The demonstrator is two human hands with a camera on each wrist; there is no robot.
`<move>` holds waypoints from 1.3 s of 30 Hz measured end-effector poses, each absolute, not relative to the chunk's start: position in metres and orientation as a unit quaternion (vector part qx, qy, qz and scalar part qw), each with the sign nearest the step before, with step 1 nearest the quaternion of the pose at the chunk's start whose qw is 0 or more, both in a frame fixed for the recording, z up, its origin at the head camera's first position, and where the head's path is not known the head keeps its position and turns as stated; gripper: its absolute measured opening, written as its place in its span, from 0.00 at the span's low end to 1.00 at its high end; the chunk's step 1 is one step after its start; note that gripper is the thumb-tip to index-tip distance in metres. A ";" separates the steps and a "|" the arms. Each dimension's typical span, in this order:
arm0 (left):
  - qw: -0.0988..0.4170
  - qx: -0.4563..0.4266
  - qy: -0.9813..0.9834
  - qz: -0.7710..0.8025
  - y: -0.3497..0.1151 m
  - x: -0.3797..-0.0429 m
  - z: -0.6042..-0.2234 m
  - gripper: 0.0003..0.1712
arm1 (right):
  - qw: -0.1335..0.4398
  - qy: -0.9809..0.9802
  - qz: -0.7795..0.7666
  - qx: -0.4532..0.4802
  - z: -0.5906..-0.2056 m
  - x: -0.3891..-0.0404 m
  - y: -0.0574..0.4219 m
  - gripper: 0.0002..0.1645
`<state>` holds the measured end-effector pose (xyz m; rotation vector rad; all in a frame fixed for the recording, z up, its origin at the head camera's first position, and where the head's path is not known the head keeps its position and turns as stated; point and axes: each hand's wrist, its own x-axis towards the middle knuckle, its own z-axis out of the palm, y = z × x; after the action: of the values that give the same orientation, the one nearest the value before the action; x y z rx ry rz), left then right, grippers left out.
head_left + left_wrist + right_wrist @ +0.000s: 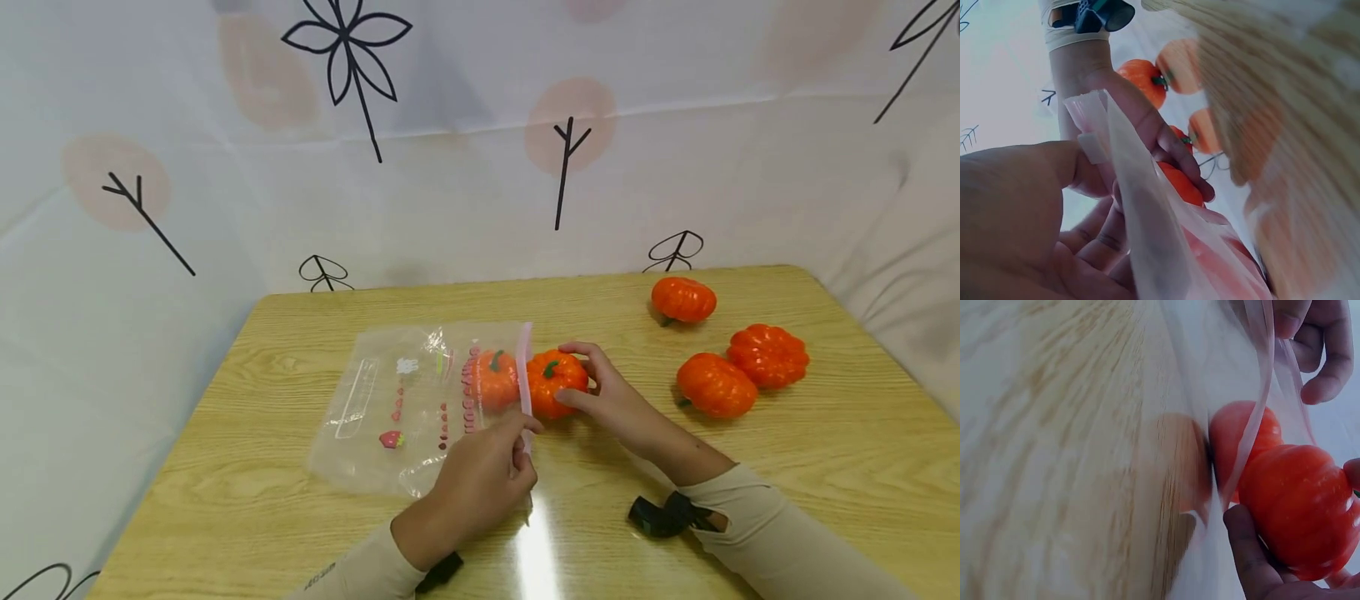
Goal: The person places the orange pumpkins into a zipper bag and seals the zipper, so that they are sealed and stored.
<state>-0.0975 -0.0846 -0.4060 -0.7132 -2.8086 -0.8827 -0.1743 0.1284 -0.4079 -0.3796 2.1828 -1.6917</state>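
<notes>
A clear zip bag (pixel 375 342) with a pink zip edge and strawberry prints lies flat on the table. One orange toy pumpkin (pixel 495 392) shows through its plastic, just inside the mouth. My left hand (pixel 483 467) pinches the near corner of the bag's edge between thumb and fingers. With thumb and fingers round it, my right hand (pixel 611 400) holds a second orange pumpkin (pixel 551 375) with a green stem, right at the bag's mouth. In the right wrist view this held pumpkin (pixel 1300 506) overlaps the bag's rim, with the other pumpkin (pixel 1229 431) behind the film.
On the right of the wooden table (pixel 637 500) sit an orange pumpkin (pixel 683 300) near the back edge and two more, a ribbed pumpkin (pixel 768 357) and a smoother pumpkin (pixel 717 386), side by side. A patterned white cloth (pixel 465 200) hangs behind.
</notes>
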 end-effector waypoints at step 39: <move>0.090 -0.395 -0.887 -0.221 -0.085 -0.100 -0.412 0.10 | 0.215 0.720 -0.632 -0.191 -0.413 -0.170 0.126 0.36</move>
<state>-0.0998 -0.0854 -0.4117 -1.1737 -2.6382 -0.6586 -0.1699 0.1257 -0.4125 -0.5303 1.9958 -1.7525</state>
